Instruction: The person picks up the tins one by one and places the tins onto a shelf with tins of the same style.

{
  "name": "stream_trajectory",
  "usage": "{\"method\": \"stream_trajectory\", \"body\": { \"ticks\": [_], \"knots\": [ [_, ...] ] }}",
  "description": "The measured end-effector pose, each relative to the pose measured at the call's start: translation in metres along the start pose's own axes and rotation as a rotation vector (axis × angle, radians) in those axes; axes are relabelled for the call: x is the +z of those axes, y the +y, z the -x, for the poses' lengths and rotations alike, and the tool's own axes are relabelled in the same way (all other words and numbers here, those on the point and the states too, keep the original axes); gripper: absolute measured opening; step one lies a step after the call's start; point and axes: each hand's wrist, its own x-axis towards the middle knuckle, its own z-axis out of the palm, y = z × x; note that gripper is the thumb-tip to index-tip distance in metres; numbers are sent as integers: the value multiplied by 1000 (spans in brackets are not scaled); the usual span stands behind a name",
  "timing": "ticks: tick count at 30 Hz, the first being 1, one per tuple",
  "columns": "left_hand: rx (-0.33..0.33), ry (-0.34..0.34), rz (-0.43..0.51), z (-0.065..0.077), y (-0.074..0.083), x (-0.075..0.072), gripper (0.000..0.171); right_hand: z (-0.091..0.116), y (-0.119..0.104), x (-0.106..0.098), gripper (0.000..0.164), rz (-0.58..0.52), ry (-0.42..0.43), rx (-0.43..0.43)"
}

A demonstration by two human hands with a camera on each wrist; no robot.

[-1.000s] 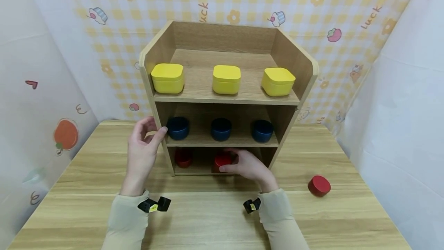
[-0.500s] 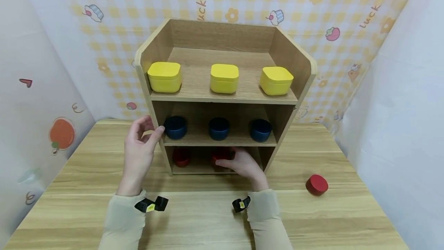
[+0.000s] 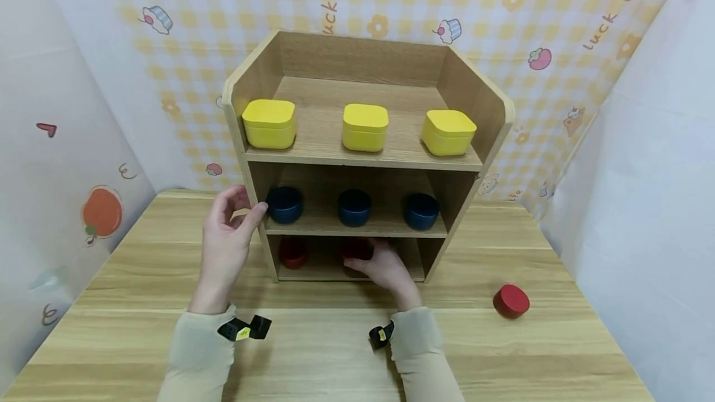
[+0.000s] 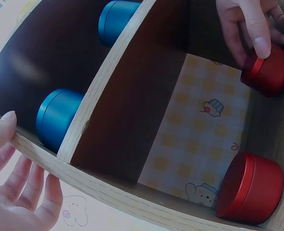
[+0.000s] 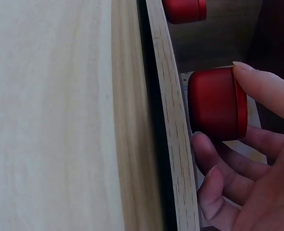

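A round red lidded tin (image 5: pixel 213 103) stands in the middle of the lowest shelf level. My right hand (image 3: pixel 389 267) reaches in from the front and holds it, thumb at the lid's edge and fingers on the opposite side in the right wrist view. A second red tin (image 4: pixel 251 190) sits at the left end of that level. My left hand (image 3: pixel 226 247) grips the left side panel of the wooden shelf unit (image 3: pixel 363 158), thumb at its front edge and fingers behind it, beside the leftmost blue tin (image 4: pixel 57 118).
Blue tins (image 3: pixel 354 208) line the middle level, and yellow square boxes (image 3: pixel 365 128) line the top. Another red tin (image 3: pixel 511 301) lies tilted on the wooden table (image 3: pixel 313 352), right of the unit. Patterned cloth hangs behind.
My right hand has shifted left and a little deeper into the lowest level, and the held red tin has moved slightly back with it. The left hand keeps its place on the panel.
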Motion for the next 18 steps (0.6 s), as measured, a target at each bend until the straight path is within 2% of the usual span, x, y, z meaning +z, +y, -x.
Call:
{"method": "stream_trajectory", "body": {
  "ticks": [18],
  "knots": [
    [11, -10, 5, 0, 0, 0, 33, 0, -2, 2, 72, 1, -8, 8]
  ]
}}
